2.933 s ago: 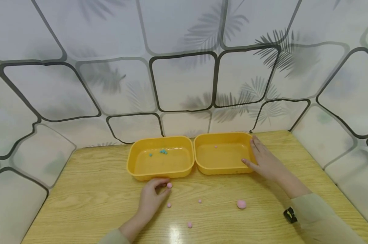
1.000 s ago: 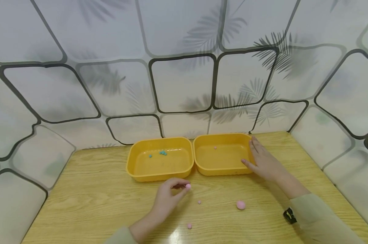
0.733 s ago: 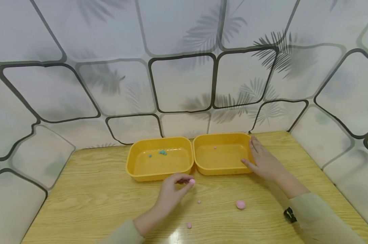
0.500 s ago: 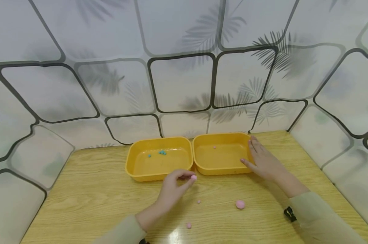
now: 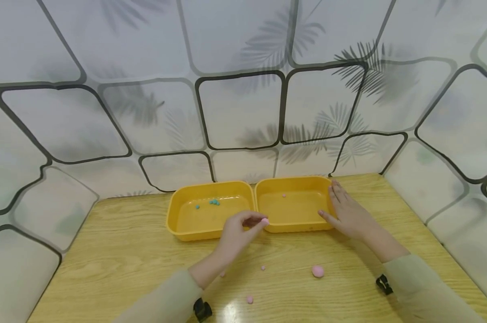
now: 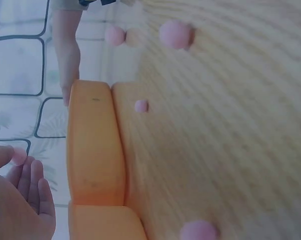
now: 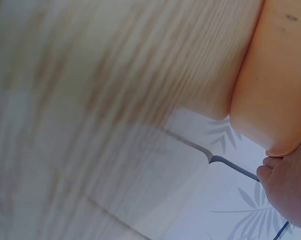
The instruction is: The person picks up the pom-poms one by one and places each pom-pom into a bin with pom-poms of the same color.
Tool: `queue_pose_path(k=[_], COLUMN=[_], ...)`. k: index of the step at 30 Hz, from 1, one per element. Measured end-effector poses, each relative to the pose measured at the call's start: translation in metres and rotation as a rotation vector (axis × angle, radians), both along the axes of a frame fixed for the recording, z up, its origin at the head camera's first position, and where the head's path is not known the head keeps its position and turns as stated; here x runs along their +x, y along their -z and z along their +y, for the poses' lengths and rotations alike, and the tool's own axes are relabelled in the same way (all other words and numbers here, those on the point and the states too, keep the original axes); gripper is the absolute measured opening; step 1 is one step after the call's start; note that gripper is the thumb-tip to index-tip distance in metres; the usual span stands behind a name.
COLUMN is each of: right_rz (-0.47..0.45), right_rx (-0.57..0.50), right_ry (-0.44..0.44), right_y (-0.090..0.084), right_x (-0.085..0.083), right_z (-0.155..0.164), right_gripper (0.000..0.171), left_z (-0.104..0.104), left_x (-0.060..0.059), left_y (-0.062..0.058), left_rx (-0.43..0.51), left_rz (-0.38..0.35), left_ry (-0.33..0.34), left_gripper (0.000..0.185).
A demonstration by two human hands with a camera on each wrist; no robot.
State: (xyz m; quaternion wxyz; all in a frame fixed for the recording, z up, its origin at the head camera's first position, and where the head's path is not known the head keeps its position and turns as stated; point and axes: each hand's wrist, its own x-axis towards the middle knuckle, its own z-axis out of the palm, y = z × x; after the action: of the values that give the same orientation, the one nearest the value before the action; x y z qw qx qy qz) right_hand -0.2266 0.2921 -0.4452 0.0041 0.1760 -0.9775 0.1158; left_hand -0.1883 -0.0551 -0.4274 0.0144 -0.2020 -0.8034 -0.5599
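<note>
Between thumb and index finger, my left hand (image 5: 236,235) pinches a small pink ball (image 5: 265,221) at the front left corner of the right yellow tray (image 5: 292,227). The left wrist view shows the same pink ball (image 6: 18,156) held at the fingertips, the other fingers loosely bent. My right hand (image 5: 350,215) rests against the right end of that tray, fingers straight and thumb over the front rim. One tiny pink ball (image 5: 284,195) lies inside this tray. The left yellow tray (image 5: 187,234) contains several small teal balls (image 5: 214,202).
On the wooden table (image 5: 118,260) lie a large pink ball (image 5: 318,271), a tiny pink ball (image 5: 263,268) and a small pink ball (image 5: 250,299). Another pink ball (image 5: 222,274) is partly hidden by my left forearm. A patterned wall (image 5: 243,112) stands behind the trays.
My left hand has carried its pink ball rightward and then up from the table, from before the left tray to the right tray's corner. My right hand has stayed in place.
</note>
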Motion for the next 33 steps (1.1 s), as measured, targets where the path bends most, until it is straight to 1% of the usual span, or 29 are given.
queue_pose_path(k=[8,13,17,21,24,29,33], right_rz=[0.007,0.013,0.015,0.011,0.008,0.01,0.003], right_rx=[-0.001,-0.002,-0.001,-0.002,-0.003,0.001,-0.006], right_ry=[0.0,0.001,0.004,0.005,0.004,0.003,0.004], right_y=[0.001,0.002,0.002,0.001,0.001,0.001,-0.001], right_x=[0.0,-0.001,0.0,0.0,0.0,0.0,0.0], right_z=[0.0,0.0,0.0,0.0,0.0,0.0,-0.001], right_gripper=[0.096,0.096,0.096,0.095,0.095,0.095,0.095], left_z=[0.014,0.021,0.025,0.028,0.03,0.033,0.036], left_x=[-0.021,-0.036,-0.048,-0.059,-0.066,-0.075,-0.081], left_y=[-0.01,-0.009,-0.005,-0.001,0.001,-0.001,-0.003], left_rx=[-0.003,-0.016,-0.008,0.037,0.062,0.042,0.025], left_rz=[0.011,0.007,-0.024,-0.087,-0.113,-0.123,-0.098], left_ry=[0.019,0.016,-0.011,-0.045,-0.071,-0.104,-0.103], left_gripper=[0.025,0.026,0.024,0.023,0.023,0.023,0.023])
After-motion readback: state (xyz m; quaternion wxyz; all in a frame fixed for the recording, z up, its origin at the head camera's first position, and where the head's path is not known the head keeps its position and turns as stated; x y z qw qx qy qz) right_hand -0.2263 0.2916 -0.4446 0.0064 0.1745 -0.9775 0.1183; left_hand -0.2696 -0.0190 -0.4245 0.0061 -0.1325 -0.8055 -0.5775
